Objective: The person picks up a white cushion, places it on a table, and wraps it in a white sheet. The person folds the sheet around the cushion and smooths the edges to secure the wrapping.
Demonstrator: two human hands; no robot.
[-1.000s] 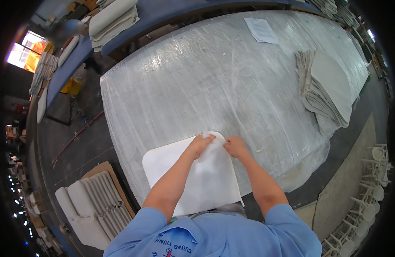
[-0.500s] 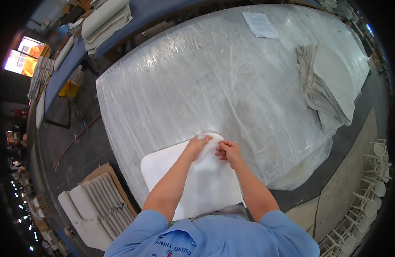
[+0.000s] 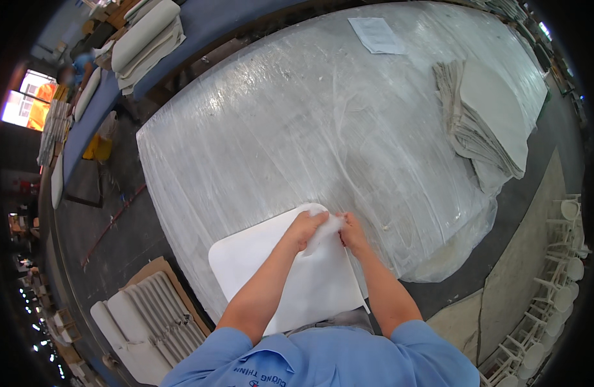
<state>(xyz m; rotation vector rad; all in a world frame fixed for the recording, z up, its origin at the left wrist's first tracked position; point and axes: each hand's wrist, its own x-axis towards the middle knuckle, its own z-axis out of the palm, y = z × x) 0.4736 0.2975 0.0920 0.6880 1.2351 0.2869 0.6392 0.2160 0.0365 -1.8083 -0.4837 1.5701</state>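
A flat white cushion or pad with rounded corners (image 3: 264, 258) lies before me, its near edge against my body. At its far right corner my left hand (image 3: 308, 231) is closed, with fingers and thumb gripping a thin, whitish, soft-looking sheet (image 3: 331, 226). My right hand (image 3: 352, 233) pinches the same sheet just to the right, past the pad's edge. The sheet stretches between both hands and is slightly blurred. Whether it is cloth, film or wadding I cannot tell.
The pad rests on a large table wrapped in clear plastic film (image 3: 245, 142). Paper sheets (image 3: 377, 35) and a stack of grey-white pieces (image 3: 487, 116) lie on it. Stacked white cushions (image 3: 145, 322) stand at lower left, white stools (image 3: 561, 297) at right, a blue bench (image 3: 206, 32) behind.
My right hand has closed on the whitish sheet and the two hands now hold it stretched between them. My left hand has shifted slightly right. The view has tilted a little.
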